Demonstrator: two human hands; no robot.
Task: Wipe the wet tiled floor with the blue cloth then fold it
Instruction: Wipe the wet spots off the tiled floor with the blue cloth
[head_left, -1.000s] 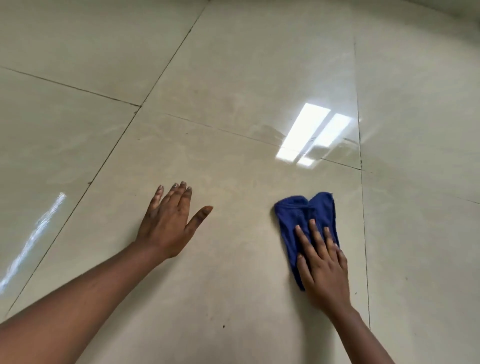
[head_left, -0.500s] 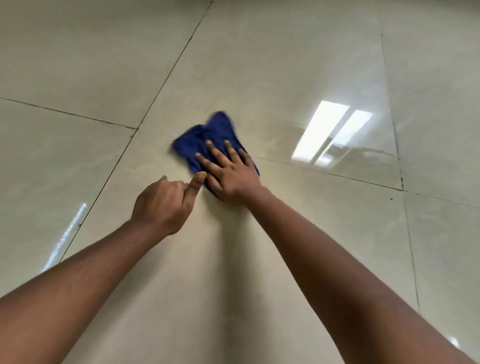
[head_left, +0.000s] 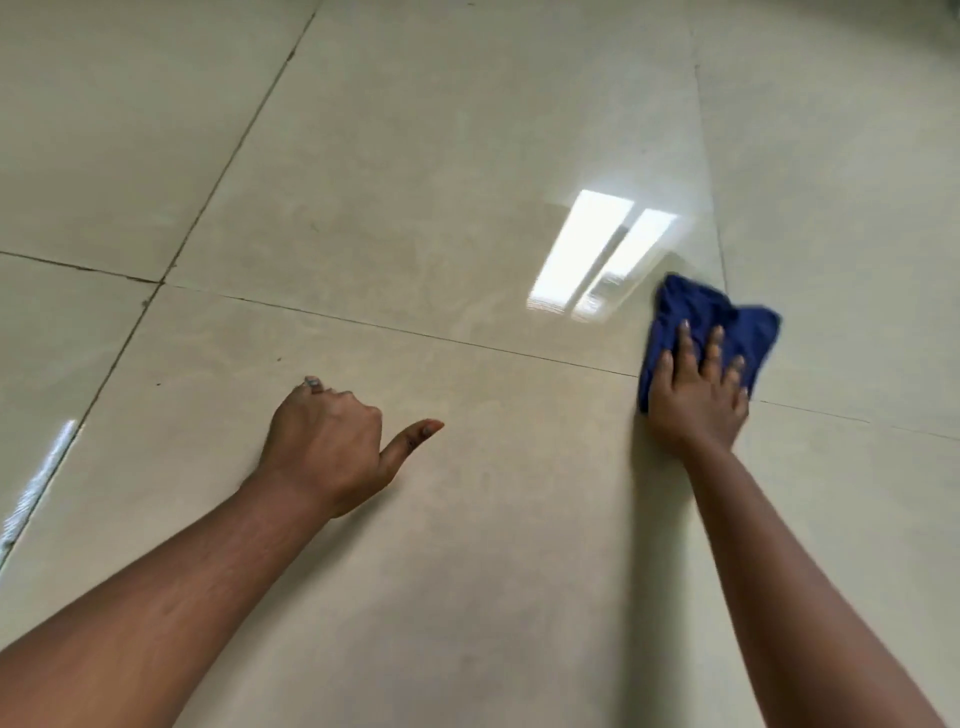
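Observation:
A crumpled blue cloth lies on the glossy beige tiled floor at the right, across a grout line. My right hand presses flat on the cloth's near half, fingers spread over it. My left hand rests on the floor at centre left as a loose fist, fingers curled under, thumb sticking out to the right, holding nothing.
Dark grout lines cross the floor. A bright ceiling-light reflection sits just left of the cloth. Another streak of glare lies at the far left edge.
My right hand has swept the cloth from in front of my left hand far out to the right. My left hand stayed propped on the floor, its fingers curled since a second ago.

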